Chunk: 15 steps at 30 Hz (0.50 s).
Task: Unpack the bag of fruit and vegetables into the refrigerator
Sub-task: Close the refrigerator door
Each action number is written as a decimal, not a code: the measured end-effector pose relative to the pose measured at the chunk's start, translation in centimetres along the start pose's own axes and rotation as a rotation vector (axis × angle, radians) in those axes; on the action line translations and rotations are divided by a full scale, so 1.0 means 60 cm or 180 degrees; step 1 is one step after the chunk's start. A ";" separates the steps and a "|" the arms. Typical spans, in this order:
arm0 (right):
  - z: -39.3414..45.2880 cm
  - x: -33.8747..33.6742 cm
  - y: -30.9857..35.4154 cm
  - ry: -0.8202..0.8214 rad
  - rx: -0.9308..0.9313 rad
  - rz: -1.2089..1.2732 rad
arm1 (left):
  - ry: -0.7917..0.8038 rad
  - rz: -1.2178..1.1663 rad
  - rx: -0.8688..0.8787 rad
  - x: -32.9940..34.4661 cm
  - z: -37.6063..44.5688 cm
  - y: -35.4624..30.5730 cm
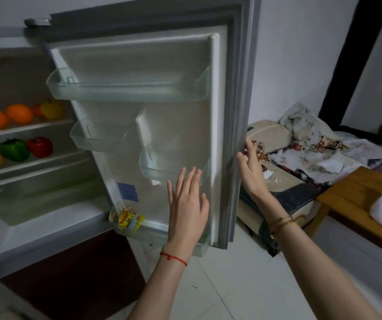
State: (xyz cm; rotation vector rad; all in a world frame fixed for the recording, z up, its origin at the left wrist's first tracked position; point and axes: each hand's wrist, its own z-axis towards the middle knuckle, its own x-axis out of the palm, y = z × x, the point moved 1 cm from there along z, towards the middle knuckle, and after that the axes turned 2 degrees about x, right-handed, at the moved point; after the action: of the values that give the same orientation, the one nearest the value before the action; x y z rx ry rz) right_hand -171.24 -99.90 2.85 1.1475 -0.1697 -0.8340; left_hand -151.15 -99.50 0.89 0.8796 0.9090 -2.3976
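Fruit & veg sat on fridge shelves (24, 129); my right hand (252, 167) gripped door edge (238, 125), left hand (189, 204) spread open on the liner, prob. to shut it.

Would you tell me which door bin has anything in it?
The bottom bin, below the left hand: it holds yellow packets. The three bins above look empty.

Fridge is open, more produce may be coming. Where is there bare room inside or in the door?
The top door bin looks bare, as do the two small middle bins. The bottom door bin holds small packets at its left end. The upper shelf is crowded with oranges; the peppers fill the shelf below.
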 end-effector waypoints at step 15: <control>-0.265 0.018 0.105 0.0514 -0.0547 -0.0044 | -0.0215 -0.0132 -0.0376 -0.126 -0.202 -0.041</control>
State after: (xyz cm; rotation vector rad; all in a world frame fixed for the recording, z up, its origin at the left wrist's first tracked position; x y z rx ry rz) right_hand -159.10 -87.93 1.01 1.0494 0.0429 -0.7495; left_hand -142.27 -88.04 0.08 0.7383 1.0400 -2.3656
